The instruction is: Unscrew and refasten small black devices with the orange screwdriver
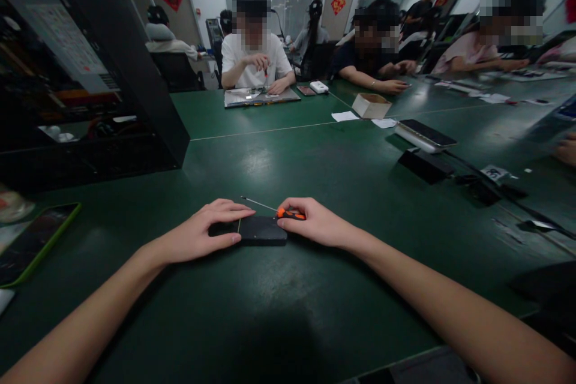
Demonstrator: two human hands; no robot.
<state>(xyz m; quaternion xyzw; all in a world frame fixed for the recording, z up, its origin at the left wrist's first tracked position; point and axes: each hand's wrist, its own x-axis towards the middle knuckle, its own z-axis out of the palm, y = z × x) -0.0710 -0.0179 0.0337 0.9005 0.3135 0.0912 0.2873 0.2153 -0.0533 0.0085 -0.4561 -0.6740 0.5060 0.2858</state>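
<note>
A flat black rectangular case [263,230], with a thin pale line across it, lies on the green tabletop [252,300] in front of me. My left hand [213,229] grips its left end, thumb along the near edge and fingers over the far side. Between the fingers and thumb of my right hand [310,222] is a screwdriver [291,214] with an orange and black handle. Its thin metal shaft points left above the case's far edge, the tip near my left fingertips. The right hand rests at the case's right end.
A large black open-sided cabinet [135,96] stands at the left, near a green-edged phone [38,243]. To the right are a phone on a white block [425,135], black blocks and cables. A small box [371,106] sits farther back. Several people work across the table.
</note>
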